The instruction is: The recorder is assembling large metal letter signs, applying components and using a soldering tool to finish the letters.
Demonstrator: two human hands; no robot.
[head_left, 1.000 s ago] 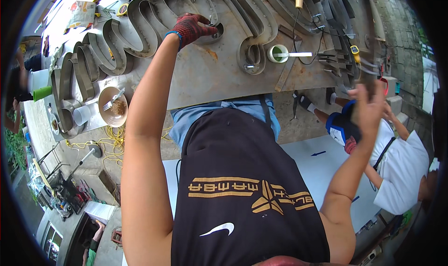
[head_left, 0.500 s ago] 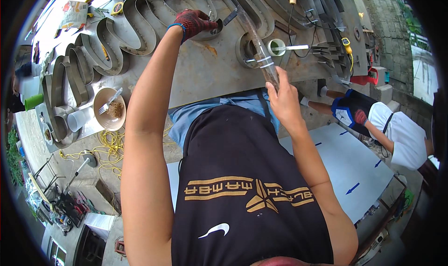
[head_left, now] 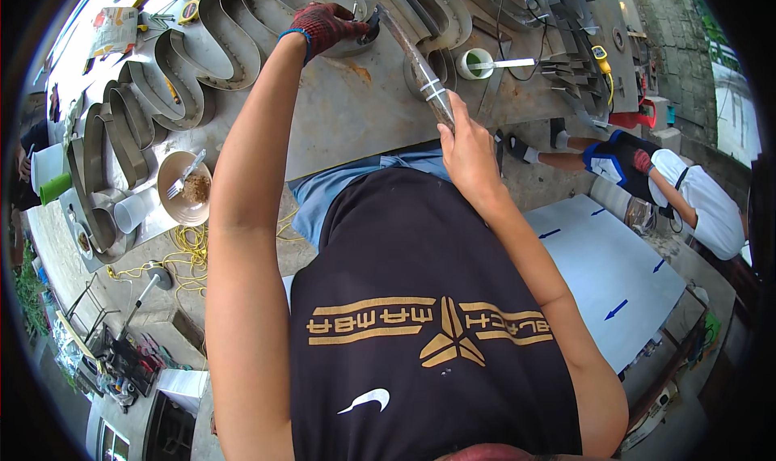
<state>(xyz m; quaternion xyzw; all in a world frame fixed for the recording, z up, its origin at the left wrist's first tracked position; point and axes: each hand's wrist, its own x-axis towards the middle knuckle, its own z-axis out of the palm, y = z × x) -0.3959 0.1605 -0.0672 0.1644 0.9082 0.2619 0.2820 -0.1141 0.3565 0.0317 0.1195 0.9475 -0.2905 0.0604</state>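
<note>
My left hand (head_left: 327, 31), in a red and dark knit glove, reaches to the far middle of the metal-topped table. Its fingers are closed on the end of a curved metal strip (head_left: 352, 50), partly hidden by the glove. Bare, my right hand (head_left: 470, 147) grips the lower end of a long hammer-like tool (head_left: 414, 61). Its brownish handle looks wrapped in clear plastic and bound with white ties. The tool's dark head is beside the gloved fingers; whether it touches the strip I cannot tell.
Curved metal letter frames (head_left: 190, 73) cover the table's left and far side. A white cup (head_left: 475, 63) with green contents holds a flat stick. A bowl with a fork (head_left: 184, 188) stands at left. Another person (head_left: 695, 194) is at right, near a white sheet (head_left: 606, 275) with blue arrows.
The tool has swung left and its head has come down next to my gloved left hand. My right hand has shifted left and nearer to me. The other person's arm has moved.
</note>
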